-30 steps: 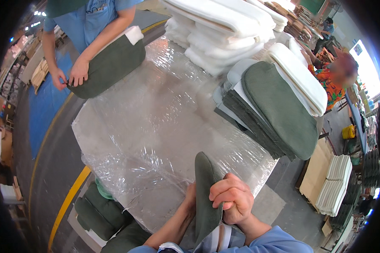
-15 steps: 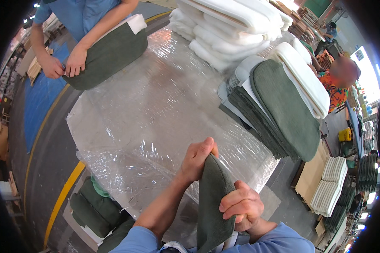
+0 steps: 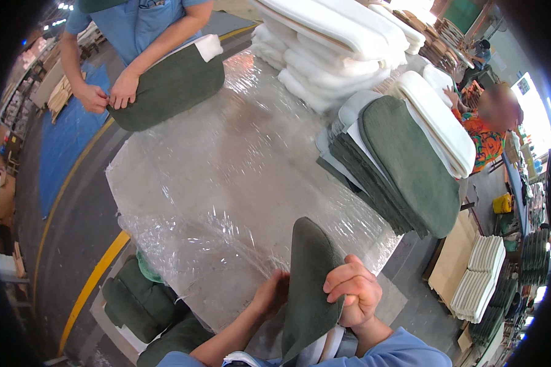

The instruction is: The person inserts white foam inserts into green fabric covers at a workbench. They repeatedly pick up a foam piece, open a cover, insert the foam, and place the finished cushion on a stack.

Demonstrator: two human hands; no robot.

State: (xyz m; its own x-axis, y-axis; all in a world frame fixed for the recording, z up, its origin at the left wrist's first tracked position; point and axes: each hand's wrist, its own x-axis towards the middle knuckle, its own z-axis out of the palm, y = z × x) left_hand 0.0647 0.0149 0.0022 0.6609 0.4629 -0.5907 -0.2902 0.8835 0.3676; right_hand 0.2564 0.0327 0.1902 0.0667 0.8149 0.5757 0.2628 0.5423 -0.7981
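Note:
A dark green fabric cushion cover stands on edge in front of me, its rounded end pointing away. White padding shows at its near right side. My right hand is closed on the cover's right edge, fingers curled over the fabric. On the cover's left side, lower down, is my left hand; its fingertips pass behind the fabric and are hidden.
A plastic-wrapped table lies ahead. White padding is piled at its far side, beside stacked green covers. At the far left a co-worker's hands hold another green cover. More green pieces lie at lower left.
My left hand has left the cover's far tip and moved down and nearer me along its left side. My right hand keeps its hold. The view has shifted slightly.

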